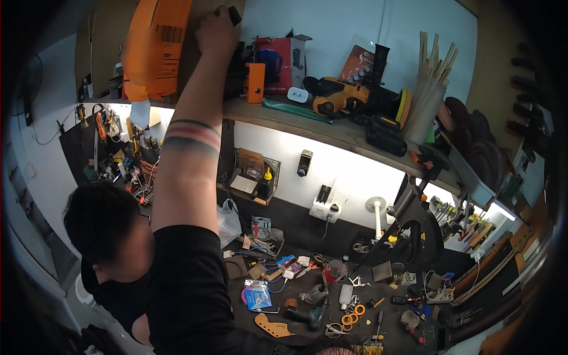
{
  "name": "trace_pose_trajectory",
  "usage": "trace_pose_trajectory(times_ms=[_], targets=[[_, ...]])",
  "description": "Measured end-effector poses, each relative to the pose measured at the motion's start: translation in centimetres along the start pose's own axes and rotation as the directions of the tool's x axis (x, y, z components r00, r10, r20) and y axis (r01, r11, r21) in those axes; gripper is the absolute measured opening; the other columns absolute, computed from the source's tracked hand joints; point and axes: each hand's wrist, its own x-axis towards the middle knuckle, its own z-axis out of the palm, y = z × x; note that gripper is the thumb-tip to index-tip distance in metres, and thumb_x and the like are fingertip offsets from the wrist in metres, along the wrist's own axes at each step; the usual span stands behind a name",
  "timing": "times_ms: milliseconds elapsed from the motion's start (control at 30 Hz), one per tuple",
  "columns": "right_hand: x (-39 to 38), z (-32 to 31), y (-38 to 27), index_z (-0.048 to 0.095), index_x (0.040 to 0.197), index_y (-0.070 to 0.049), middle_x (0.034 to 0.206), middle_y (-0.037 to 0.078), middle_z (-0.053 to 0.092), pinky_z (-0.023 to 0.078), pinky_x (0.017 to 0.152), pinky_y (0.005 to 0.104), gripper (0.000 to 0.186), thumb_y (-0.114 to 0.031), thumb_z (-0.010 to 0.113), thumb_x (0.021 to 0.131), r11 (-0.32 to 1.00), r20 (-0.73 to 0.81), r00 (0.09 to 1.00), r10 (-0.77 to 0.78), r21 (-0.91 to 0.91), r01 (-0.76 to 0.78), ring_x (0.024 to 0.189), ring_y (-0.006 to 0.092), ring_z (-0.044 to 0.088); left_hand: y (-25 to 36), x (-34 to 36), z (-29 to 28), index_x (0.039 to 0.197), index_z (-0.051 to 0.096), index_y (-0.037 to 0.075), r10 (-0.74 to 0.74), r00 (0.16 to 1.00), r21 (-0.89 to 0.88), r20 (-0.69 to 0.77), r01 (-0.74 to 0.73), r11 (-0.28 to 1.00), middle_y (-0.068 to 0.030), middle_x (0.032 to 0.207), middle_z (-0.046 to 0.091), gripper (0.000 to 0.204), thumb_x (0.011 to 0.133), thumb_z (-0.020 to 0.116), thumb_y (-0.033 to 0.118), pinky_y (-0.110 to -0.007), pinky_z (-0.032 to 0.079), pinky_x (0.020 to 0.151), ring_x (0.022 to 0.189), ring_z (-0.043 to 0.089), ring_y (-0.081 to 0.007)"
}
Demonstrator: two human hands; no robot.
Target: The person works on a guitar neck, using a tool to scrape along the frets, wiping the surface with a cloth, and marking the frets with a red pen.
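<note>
Left hand (216,32) seems closed around a small black thing (235,16), above the wooden shelf (290,124) and beside the orange bag (158,56), its arm (188,183) stretched upward probably because this place is high, while the right hand, out of view, I cannot tell.

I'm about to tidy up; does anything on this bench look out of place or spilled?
No spill or damage stands out, but the bench looks disorderly: orange rings, a white bottle and a headstock-shaped wooden piece lie scattered together rather than sorted.
</note>
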Motion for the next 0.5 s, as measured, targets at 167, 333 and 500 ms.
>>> trace_pose_trajectory(times_ms=[167, 333, 500], targets=[[-2.5, -1.3, -2.5, 0.046, 0.148, -0.004, 0.143, 0.029, 0.051, 0.044, 0.108, 0.0562, 0.066, -0.034, 0.064, 0.092, 0.995, 0.082, 0.992, 0.095, -0.049, -0.092, 0.13, 0.0487, 0.051, -1.9, 1.4, 1.1, 0.133, 0.053, 0.003, -0.013, 0.996, -0.014, -0.09, 0.012, 1.0, -0.0216, 0.115, 0.067, 0.055, 0.091, 0.073, 0.033, -0.055, 0.058, 0.088, 0.113, 0.068, -0.0398], [-3.2, -3.8, -5.7, 0.046, 0.15, -0.004, 0.15, 0.029, 0.047, 0.038, 0.115, 0.0564, 0.066, -0.031, 0.063, 0.093, 0.994, 0.179, 0.979, 0.1, -0.062, -0.09, 0.139, 0.0472, 0.045, 1.2, -2.0, -4.4, 0.133, 0.053, -0.002, -0.123, 0.992, -0.21, 0.038, 0.128, 0.969, -0.0246, 0.128, 0.061, 0.059, 0.088, 0.076, 0.027, -0.05, 0.05, 0.104, 0.125, 0.059, -0.0396], [2.5, 1.1, -5.3, 0.049, 0.143, -0.004, 0.134, 0.025, 0.053, 0.046, 0.106, 0.0491, 0.067, -0.01, 0.071, 0.08, 0.986, 0.008, 0.987, -0.16, 0.045, 0.16, 0.125, 0.0493, 0.054, 1.2, -2.9, -4.8, 0.138, 0.049, -0.006, -0.138, 0.966, -0.411, -0.22, 0.037, 0.911, -0.0303, 0.134, 0.055, 0.07, 0.082, 0.081, 0.02, -0.05, 0.046, 0.107, 0.124, 0.055, -0.0471]])
